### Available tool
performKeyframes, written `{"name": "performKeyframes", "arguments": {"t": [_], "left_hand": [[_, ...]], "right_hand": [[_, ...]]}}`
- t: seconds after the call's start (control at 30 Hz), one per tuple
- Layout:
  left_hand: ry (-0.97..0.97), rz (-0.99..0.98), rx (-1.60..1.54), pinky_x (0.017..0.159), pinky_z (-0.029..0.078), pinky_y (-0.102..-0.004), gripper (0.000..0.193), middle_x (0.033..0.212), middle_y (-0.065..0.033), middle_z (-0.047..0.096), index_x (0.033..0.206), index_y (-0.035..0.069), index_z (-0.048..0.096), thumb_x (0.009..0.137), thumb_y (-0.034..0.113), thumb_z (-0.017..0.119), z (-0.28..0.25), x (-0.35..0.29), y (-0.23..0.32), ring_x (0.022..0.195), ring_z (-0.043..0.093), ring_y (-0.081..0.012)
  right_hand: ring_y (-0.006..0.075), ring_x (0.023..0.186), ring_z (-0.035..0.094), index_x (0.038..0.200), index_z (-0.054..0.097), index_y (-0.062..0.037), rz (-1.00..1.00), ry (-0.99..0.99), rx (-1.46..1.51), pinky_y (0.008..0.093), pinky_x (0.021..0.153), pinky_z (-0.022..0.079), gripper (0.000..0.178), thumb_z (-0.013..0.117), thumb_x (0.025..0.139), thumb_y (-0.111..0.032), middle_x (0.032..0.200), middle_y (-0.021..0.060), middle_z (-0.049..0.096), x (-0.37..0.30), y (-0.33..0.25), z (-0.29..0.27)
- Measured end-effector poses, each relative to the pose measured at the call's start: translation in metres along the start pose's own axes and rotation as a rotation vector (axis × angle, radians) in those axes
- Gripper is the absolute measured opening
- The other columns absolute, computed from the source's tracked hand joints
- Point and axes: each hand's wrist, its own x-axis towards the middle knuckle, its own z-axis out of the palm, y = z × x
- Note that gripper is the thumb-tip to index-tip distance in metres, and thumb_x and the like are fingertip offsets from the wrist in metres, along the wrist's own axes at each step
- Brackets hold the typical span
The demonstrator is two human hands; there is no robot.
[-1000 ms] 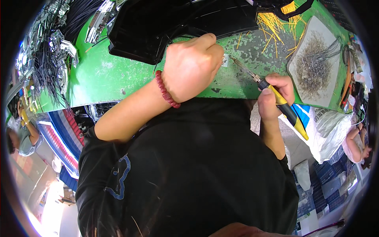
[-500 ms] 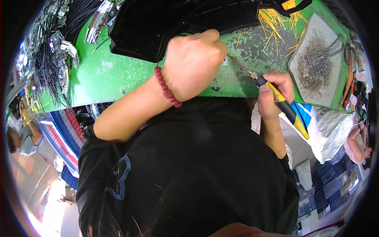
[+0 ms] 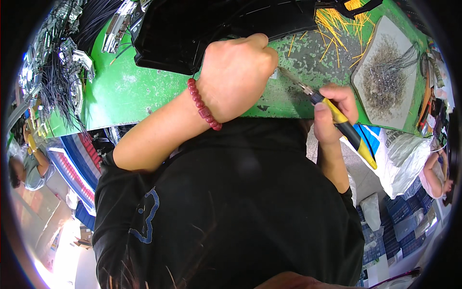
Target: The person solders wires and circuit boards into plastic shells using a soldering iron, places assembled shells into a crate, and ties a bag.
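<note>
My right hand (image 3: 334, 113) grips a yellow and black soldering iron (image 3: 347, 126). The iron's tip points up and left, close to the fingers of my left hand (image 3: 238, 79). That hand is curled closed above the green table (image 3: 159, 94), its back toward me and a red bead bracelet at the wrist. Whatever its fingers hold is hidden behind the hand. A small pale piece (image 3: 274, 74) shows right beside it, near the iron's tip. Just beyond the left hand lies a large black plastic housing (image 3: 173, 36).
Yellow wires (image 3: 332, 36) lie scattered at the back right. A pale board (image 3: 358, 79) at the right carries dark debris and thin wire ends. Shiny metallic parts with black wires (image 3: 60, 67) heap up on the left. A white bag (image 3: 402, 166) hangs below the table's right edge.
The soldering iron and my right hand have shifted very slightly left. My left hand stays nearly in place, still closed.
</note>
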Motion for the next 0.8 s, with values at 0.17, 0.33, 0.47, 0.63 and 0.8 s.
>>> {"name": "performKeyframes", "arguments": {"t": [0.17,0.33,0.47,0.63,0.8], "left_hand": [[0.001,0.007,-0.004,0.053,0.049,-0.0351,0.009,0.073,-0.006,0.056,0.068,0.007,0.06,0.073,0.009,0.068,0.0,-0.001,0.0006,0.063,0.061,-0.0258],[0.006,0.0,0.008,0.053,0.049,-0.0354,0.009,0.073,-0.0058,0.056,0.068,0.007,0.061,0.073,0.009,0.068,-0.0006,0.0001,0.0009,0.063,0.061,-0.0259],[-0.003,-0.002,0.003,0.054,0.05,-0.0354,0.008,0.074,-0.0055,0.056,0.069,0.007,0.062,0.074,0.009,0.068,-0.0002,0.0001,-0.0003,0.064,0.061,-0.0259],[-0.014,-0.006,0.002,0.055,0.05,-0.0354,0.007,0.075,-0.0054,0.057,0.071,0.007,0.063,0.073,0.01,0.07,-0.0016,0.0009,-0.0001,0.065,0.061,-0.0261],[-0.022,0.002,-0.001,0.055,0.05,-0.0354,0.008,0.075,-0.0052,0.057,0.072,0.006,0.064,0.073,0.01,0.071,-0.0024,0.0016,-0.001,0.065,0.062,-0.026]], "right_hand": [[0.0076,0.067,0.043,0.093,0.055,-0.0005,0.019,0.067,0.131,0.0223,0.06,0.033,0.023,0.068,0.081,-0.015,0.078,0.0033,0.053,-0.0028,-0.0008,-0.0001],[0.0083,0.067,0.045,0.092,0.056,-0.0001,-0.025,0.045,0.091,0.0223,0.06,0.035,0.027,0.071,0.08,-0.019,0.079,0.0045,0.055,-0.0049,0.0043,-0.004],[0.0087,0.066,0.047,0.091,0.057,0.0002,-0.002,0.027,0.051,0.0228,0.059,0.036,0.028,0.071,0.08,-0.021,0.08,0.0057,0.056,-0.0047,0.0014,-0.0043],[0.0082,0.063,0.047,0.089,0.058,0.0002,0.012,0.02,0.027,0.0224,0.057,0.037,0.026,0.072,0.078,-0.019,0.076,0.0045,0.057,-0.0039,0.0014,-0.0053],[0.0078,0.062,0.047,0.089,0.059,0.0005,0.023,0.021,0.016,0.0222,0.057,0.037,0.023,0.071,0.077,-0.016,0.074,0.0035,0.057,-0.0017,-0.0011,-0.0033]]}}
